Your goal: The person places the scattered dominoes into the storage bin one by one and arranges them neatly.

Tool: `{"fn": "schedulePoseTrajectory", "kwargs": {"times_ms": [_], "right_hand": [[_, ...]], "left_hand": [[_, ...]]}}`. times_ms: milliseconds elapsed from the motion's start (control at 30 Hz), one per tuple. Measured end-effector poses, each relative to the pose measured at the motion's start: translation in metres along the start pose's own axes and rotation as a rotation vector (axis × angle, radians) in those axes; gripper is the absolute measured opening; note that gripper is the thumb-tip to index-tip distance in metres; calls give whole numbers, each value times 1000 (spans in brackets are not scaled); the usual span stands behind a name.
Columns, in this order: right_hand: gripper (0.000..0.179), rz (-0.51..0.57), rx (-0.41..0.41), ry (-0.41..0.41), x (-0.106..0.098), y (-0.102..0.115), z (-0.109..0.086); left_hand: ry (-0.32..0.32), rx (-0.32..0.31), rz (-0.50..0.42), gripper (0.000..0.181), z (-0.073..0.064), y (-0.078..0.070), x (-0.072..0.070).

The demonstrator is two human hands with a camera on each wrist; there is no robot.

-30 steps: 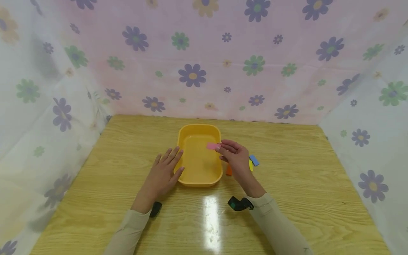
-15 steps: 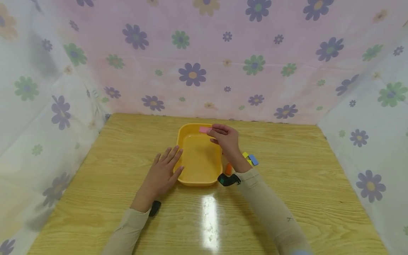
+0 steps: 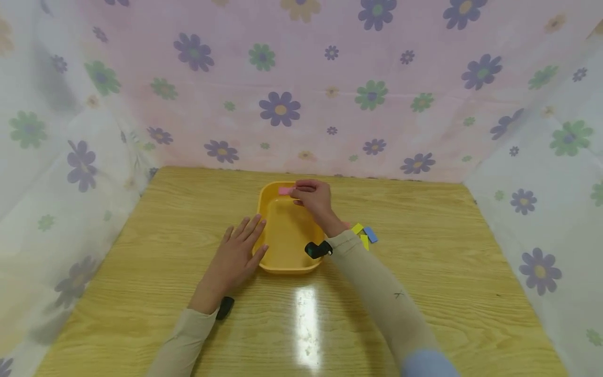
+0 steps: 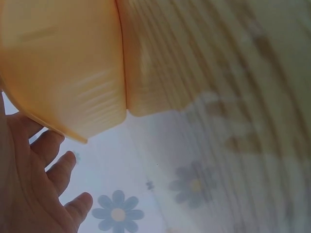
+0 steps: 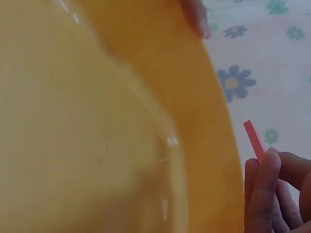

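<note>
A yellow-orange rectangular tray (image 3: 287, 270) with rounded corners sits on the table. My right hand (image 3: 314, 201) is over its far right part, pinching a flat pink block (image 3: 285, 191) between thumb and fingertips. In the right wrist view the pink block (image 5: 254, 140) shows edge-on, sticking out from the fingers beside the tray's wall. My left hand (image 3: 237, 255) lies at the tray's left rim with fingers spread and straight. Its fingertips touch the rim in the left wrist view, where the hand (image 4: 43, 179) shows beside the tray's outer wall (image 4: 63, 73).
Right of the tray lie a blue block (image 3: 370, 234) and yellow blocks (image 3: 364, 241), with a reddish one (image 3: 347, 224) partly hidden by the right wrist. The wood-grain table (image 3: 452, 293) is bounded by flower-printed sheets (image 3: 311, 78) at the back and both sides.
My right hand has carried the pink block from the tray's right edge to the far end and then leftward. The left hand has stayed at the left rim.
</note>
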State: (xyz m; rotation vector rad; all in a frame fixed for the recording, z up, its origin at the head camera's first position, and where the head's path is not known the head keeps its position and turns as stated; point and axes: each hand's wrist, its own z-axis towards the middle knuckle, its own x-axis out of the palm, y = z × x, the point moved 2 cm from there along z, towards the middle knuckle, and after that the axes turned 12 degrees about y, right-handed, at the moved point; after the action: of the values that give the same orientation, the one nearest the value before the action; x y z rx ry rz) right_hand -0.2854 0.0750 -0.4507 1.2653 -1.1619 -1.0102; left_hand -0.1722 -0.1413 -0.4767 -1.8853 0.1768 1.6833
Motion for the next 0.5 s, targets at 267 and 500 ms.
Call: {"fn": "schedulePoseTrajectory", "kwargs": {"times_ms": [267,500], "right_hand": [[27,-211,27,-3,7,-13,16],[23,-411,69,-19,11,-22,23]], "left_hand": [[13,-10,21,63,-1,0,-1],[27,-18,35,63,0,0,0]]}}
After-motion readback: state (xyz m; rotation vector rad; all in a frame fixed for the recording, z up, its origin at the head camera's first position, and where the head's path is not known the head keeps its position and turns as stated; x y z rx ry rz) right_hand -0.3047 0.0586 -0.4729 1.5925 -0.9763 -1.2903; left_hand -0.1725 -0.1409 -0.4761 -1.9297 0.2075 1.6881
